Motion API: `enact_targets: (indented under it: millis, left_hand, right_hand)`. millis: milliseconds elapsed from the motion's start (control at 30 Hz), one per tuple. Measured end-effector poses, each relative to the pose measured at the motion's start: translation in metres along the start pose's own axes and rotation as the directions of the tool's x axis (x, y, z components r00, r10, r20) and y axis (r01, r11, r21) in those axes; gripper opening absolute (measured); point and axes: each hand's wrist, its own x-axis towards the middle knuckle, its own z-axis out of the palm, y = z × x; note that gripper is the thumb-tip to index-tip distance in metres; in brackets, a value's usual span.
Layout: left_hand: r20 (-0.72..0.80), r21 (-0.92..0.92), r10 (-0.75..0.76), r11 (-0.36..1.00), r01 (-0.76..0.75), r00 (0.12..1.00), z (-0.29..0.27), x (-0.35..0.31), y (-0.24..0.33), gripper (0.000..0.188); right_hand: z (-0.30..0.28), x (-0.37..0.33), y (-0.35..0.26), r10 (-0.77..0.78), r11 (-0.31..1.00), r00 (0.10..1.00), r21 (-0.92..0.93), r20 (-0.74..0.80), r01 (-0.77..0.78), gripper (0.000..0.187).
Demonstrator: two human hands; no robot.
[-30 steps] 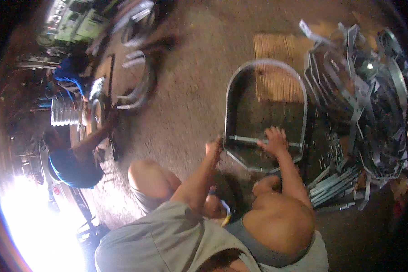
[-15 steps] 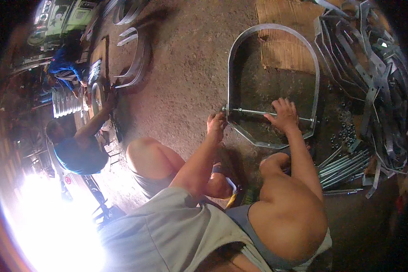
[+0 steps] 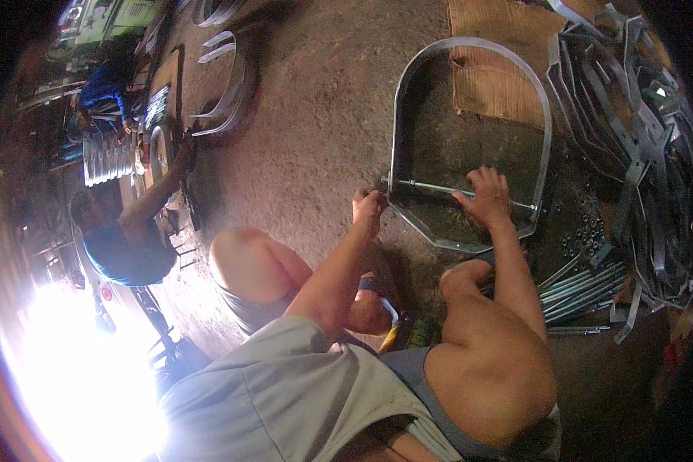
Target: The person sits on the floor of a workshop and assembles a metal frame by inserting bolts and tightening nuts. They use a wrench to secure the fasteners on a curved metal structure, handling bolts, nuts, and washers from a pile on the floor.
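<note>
On the floor before me lies an arched metal strap frame (image 3: 548,115), with a rounded far end and an angular near end. A threaded rod (image 3: 431,185) crosses its lower part, its ends poking out past both sides. My left hand (image 3: 368,209) is closed at the frame's left side, just below the rod's left end; what its fingers pinch is hidden. Over the rod, right of its middle, my right hand (image 3: 487,199) rests with fingers stretched forward and apart, the thumb beside the rod.
Flat cardboard (image 3: 493,81) lies under the frame's far right. Bent metal straps (image 3: 639,154) are heaped at the right, near loose nuts (image 3: 589,231) and a bundle of rods (image 3: 581,292). Curved straps (image 3: 235,85) stand at far left; a person in blue (image 3: 127,245) sits left.
The view has shifted slightly. Both hands keep nearly the same places on the frame and rod, with the left fingers a little nearer the frame's side.
</note>
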Motion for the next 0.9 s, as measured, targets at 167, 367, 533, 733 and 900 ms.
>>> enact_targets:
  millis: [167, 367, 533, 733, 900]
  left_hand:
    - [0.017, 0.079, 0.015, 0.997, -0.017, 1.0, 0.007, -0.007, 0.005, 0.03]
    - [-0.014, -0.026, 0.034, 0.999, -0.035, 0.999, 0.007, -0.007, 0.007, 0.036]
    - [0.022, 0.106, 0.093, 0.99, -0.095, 0.995, -0.006, -0.001, 0.002, 0.037]
    - [0.015, 0.117, 0.023, 0.993, -0.024, 1.0, 0.012, -0.011, 0.017, 0.035]
    - [0.078, 0.1, 0.101, 0.989, -0.108, 0.992, -0.007, 0.0, 0.001, 0.036]
  right_hand:
    - [-0.001, 0.002, 0.001, 0.033, 0.999, 0.998, -0.011, 0.048, -0.033, 0.058]
    - [-0.004, 0.001, -0.003, -0.005, 0.999, 1.0, -0.032, 0.005, 0.005, 0.058]
    - [0.005, 0.005, -0.006, -0.035, 0.998, 0.998, -0.054, -0.053, 0.032, 0.056]
    - [0.015, 0.001, 0.006, -0.072, 0.992, 0.988, -0.113, -0.139, 0.056, 0.058]
    - [0.016, 0.005, 0.005, -0.054, 0.994, 0.997, -0.094, -0.063, 0.048, 0.058]
